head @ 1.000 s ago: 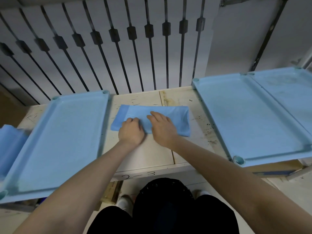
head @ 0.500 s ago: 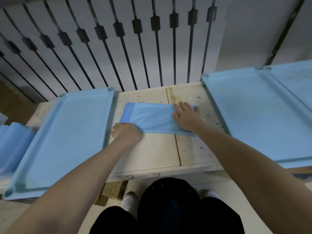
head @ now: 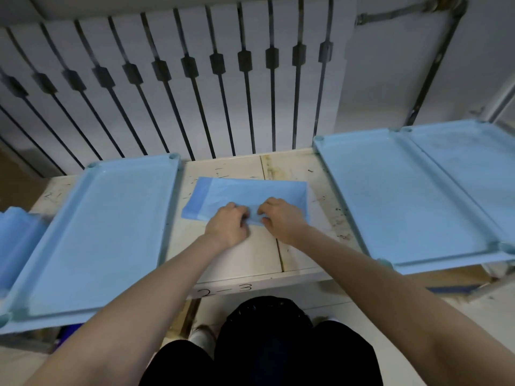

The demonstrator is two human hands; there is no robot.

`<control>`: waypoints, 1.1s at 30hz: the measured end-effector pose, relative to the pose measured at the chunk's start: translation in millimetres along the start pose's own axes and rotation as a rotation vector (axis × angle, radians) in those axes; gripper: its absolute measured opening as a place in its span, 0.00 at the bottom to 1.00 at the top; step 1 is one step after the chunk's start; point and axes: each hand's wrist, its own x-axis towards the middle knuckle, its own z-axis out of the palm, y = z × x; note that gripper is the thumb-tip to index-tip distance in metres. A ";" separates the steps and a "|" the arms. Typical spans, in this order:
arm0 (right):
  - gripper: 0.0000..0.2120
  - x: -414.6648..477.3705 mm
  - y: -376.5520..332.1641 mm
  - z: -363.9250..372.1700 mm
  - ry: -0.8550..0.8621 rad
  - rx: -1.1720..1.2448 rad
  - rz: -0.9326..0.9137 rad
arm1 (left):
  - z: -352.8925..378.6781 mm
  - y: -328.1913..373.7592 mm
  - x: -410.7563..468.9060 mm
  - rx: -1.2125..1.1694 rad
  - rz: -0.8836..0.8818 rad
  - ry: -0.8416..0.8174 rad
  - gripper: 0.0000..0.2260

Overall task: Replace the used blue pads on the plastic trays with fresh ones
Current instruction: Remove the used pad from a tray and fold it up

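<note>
A folded blue pad (head: 245, 195) lies flat on the white table (head: 259, 254) between the trays. My left hand (head: 227, 228) and my right hand (head: 281, 220) sit side by side at the pad's near edge, fingers curled and pinching that edge. A light blue plastic tray (head: 92, 238) lies to the left with a pad spread in it. Another plastic tray (head: 401, 196) lies to the right, and a third tray (head: 473, 165) sits beyond it at the far right.
A heap of blue pad material (head: 16, 246) lies at the far left edge. A white wall panel with dark metal bars (head: 195, 87) rises right behind the table. My dark-clothed legs (head: 264, 346) are below the table's front edge, marked 2-3.
My right hand has slid back from the pad's right end to the middle of its near edge, meeting my left hand. Both hands now pinch the edge.
</note>
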 end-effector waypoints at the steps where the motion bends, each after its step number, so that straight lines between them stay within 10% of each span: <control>1: 0.13 -4.2 6.1 -0.2 0.018 0.009 0.018 | -0.5 -4.4 -2.3 -0.003 -0.021 0.001 0.15; 14: 0.11 -28.8 23.4 -31.9 0.055 -0.322 0.067 | -28.8 -39.5 -28.7 0.088 -0.389 -0.013 0.09; 33: 0.11 1.8 -22.6 -14.3 -0.046 -0.140 0.040 | -11.0 -33.6 -3.3 0.055 -0.193 0.066 0.13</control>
